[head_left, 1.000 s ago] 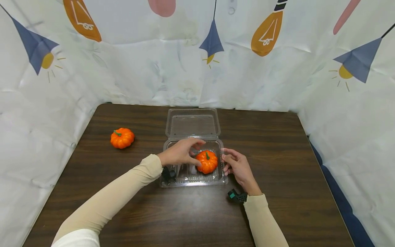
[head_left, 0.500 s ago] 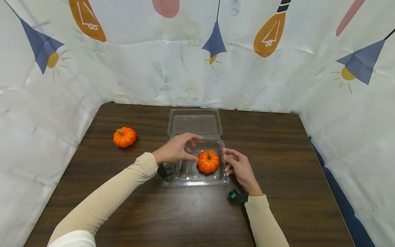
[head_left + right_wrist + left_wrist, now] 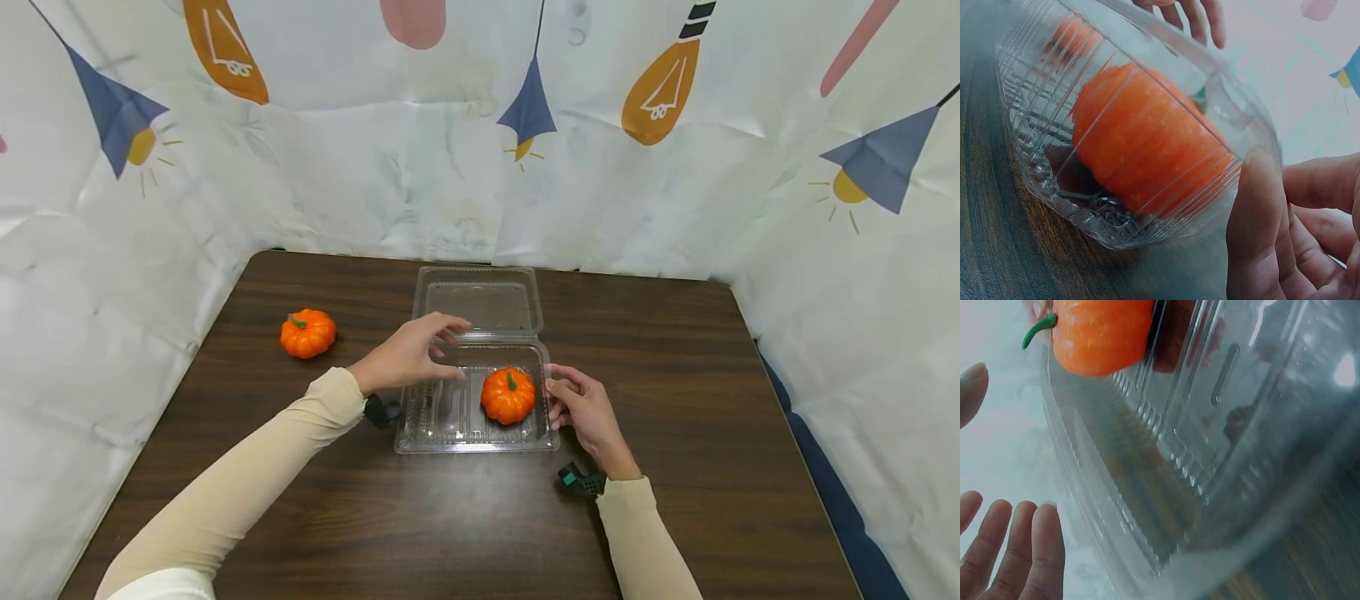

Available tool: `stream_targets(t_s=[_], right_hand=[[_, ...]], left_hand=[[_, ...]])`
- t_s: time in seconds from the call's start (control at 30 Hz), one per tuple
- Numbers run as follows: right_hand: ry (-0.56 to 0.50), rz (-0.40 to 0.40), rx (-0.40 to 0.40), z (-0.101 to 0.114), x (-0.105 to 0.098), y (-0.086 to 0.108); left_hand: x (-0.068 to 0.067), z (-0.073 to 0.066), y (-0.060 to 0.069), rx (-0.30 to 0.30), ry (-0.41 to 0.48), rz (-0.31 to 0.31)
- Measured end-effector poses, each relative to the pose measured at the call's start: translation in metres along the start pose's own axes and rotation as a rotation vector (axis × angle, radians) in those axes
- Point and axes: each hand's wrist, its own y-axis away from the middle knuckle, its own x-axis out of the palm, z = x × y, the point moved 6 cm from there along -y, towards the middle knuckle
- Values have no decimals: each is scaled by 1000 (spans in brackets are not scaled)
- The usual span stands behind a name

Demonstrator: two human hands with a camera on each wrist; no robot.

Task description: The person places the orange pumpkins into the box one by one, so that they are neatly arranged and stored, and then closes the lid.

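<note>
While the left hand [image 3: 411, 354] hovers over the left part of the clear container [image 3: 465, 447] with thumb and fingers spread apart around nothing, the head view shows the boxed pumpkin [image 3: 507, 397] between both hands' fingertips, nearer the right hand [image 3: 588, 412], and the loose pumpkin [image 3: 308, 334] on the table [image 3: 360, 508], left of the left fingers and well apart from them; the lid [image 3: 476, 298] lies folded back beyond those fingers. From the left wrist, the boxed pumpkin sits clear of thumb and fingers alike. From the right wrist, thumb and forefinger pinch the container's side at its rim, with the boxed pumpkin just across that wall from them. The step in hand looks like packing: one pumpkin seems placed, the other not yet, so the next move probably calls for the left fingers to reach leftward to the loose pumpkin while the right pinch steadies the container
</note>
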Motion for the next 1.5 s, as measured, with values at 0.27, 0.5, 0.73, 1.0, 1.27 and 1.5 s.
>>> stream_targets(t_s=[0.27, 0.5, 0.73, 1.0, 1.27, 1.5], right_hand=[[13, -12, 7, -2, -3, 1], [16, -4, -3, -3, -5, 1], [10, 7, -3, -3, -3, 2], [-2, 22, -25, 0, 0, 3], [-10, 18, -14, -2, -1, 3], [-14, 19, -24, -1, 0, 3]], left_hand=[[-20, 6, 10, -41, -59, -52], [-40, 13, 23, -93, -82, -107], [-62, 31, 41, -113, -124, -194], [-86, 48, 69, -174, -113, -250], [-113, 52, 92, -239, -127, -365], [-134, 56, 107, -274, -120, -417]])
